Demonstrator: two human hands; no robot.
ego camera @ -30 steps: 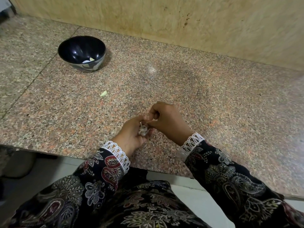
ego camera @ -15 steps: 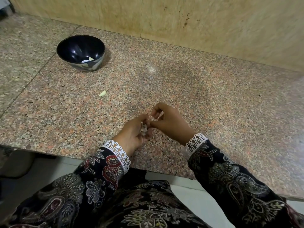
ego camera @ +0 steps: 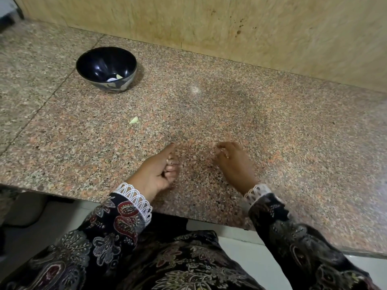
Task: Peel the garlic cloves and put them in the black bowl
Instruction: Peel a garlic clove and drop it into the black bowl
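Blurred by motion: right hand [ego camera: 234, 164] at lower centre-right, fingers curled, contents impossible to tell. Closed into a fist with thumb out: left hand [ego camera: 156, 171], anything inside hidden by its own fingers. Partly hidden behind the near wall of the black bowl [ego camera: 105, 68], upper left: pale pieces [ego camera: 115, 78] at its bottom, too small to identify. Cut off at left and right edges: table [ego camera: 272, 122].
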